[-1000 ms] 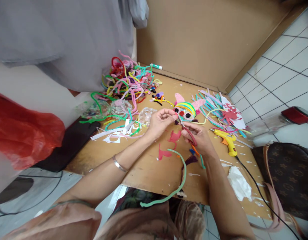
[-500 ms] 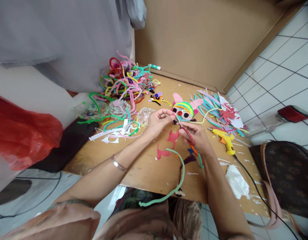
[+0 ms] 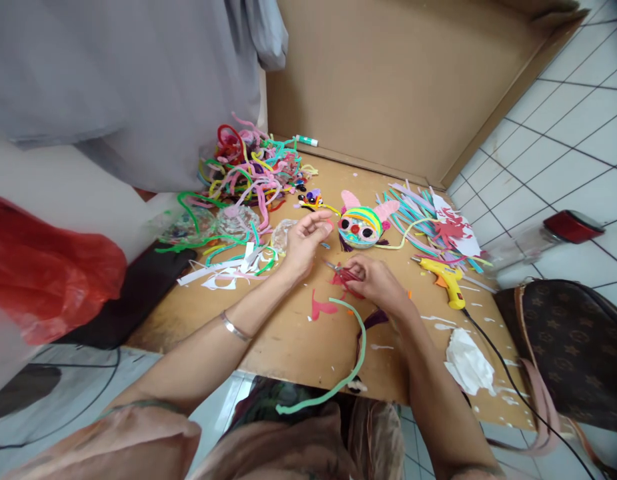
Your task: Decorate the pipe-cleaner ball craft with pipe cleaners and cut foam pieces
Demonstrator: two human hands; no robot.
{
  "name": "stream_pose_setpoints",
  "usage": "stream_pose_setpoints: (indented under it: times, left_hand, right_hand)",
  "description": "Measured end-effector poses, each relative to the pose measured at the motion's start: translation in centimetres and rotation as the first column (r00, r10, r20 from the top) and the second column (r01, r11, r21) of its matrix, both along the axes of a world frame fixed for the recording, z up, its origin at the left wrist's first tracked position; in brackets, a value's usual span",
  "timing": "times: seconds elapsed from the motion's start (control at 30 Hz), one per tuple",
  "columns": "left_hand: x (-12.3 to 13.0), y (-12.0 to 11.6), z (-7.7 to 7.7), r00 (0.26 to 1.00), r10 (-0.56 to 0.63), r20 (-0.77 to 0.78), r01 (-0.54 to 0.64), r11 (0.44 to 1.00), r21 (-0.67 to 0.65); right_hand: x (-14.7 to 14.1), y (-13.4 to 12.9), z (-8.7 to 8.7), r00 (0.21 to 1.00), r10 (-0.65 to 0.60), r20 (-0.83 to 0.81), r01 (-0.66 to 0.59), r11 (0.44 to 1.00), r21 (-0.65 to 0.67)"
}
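- Brown tabletop (image 3: 278, 340), eared face (image 3: 357, 229) beyond both hands.
- Right hand (image 3: 375, 281) grips red scissors (image 3: 345, 272); careless swing could nick the left hand (image 3: 303, 245).
- Left fingers narrow (holding anything? can't tell); a loose pinch could drop scraps.

Tan wooden table (image 3: 283, 340). Far left: tangled heap of multicoloured fuzzy pipe cleaners (image 3: 255, 170). Back edge: green-and-white tube (image 3: 307, 141). Left: clear plastic pieces (image 3: 238, 220), white cut paper strips (image 3: 228, 273). Centre back: round multicoloured face craft with pink ears (image 3: 359, 227). In front of it: irregular red scraps (image 3: 322, 307). Right: pastel pipe cleaner bundle (image 3: 413, 215), white paper sheet with red cutout (image 3: 467, 240), yellow glue gun (image 3: 452, 287), crumpled white tissue (image 3: 469, 362). Light green pipe cleaner (image 3: 363, 343) overhangs near edge.
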State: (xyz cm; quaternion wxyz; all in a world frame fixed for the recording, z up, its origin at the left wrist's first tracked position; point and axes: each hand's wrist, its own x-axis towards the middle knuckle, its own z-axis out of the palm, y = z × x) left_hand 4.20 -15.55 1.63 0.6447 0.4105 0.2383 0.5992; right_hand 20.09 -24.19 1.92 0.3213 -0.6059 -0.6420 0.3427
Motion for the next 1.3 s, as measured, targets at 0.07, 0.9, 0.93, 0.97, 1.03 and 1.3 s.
stream_pose_setpoints:
  times: [0.07,0.9,0.93,0.97,1.03,1.3]
  left_hand:
    - [0.1,-0.1,0.0,1.0,-0.002,-0.017,0.002,1.0,0.002]
    - [1.4,-2.8,-1.2,0.968,-0.247,-0.047,0.242,0.966,-0.096]
    - [1.4,-2.8,-1.1,0.967,-0.254,-0.031,0.25,0.962,-0.106]
    - [1.4,-2.9,-1.1,0.966,-0.259,-0.019,0.255,0.96,-0.113]
    - [1.4,-2.9,-0.9,0.964,-0.267,-0.01,0.264,0.957,-0.116]
    - [1.4,-2.8,-1.0,0.964,-0.266,-0.024,0.263,0.96,-0.095]
  right_hand:
    - [-0.4,-0.2,0.1,0.982,0.124,0.145,-0.121,0.992,-0.023]
    - [-2.4,-0.6,0.1,0.945,-0.323,0.048,0.217,0.732,0.646]
    - [-2.5,-0.7,0.2,0.94,-0.336,0.064,0.213,0.722,0.658]
    - [-2.5,-0.7,0.2,0.936,-0.346,0.067,0.217,0.715,0.664]
    - [-2.6,-0.7,0.2,0.935,-0.351,0.044,0.236,0.711,0.662]
    - [-2.9,-0.2,0.3,0.879,-0.267,-0.396,0.424,0.817,0.39]
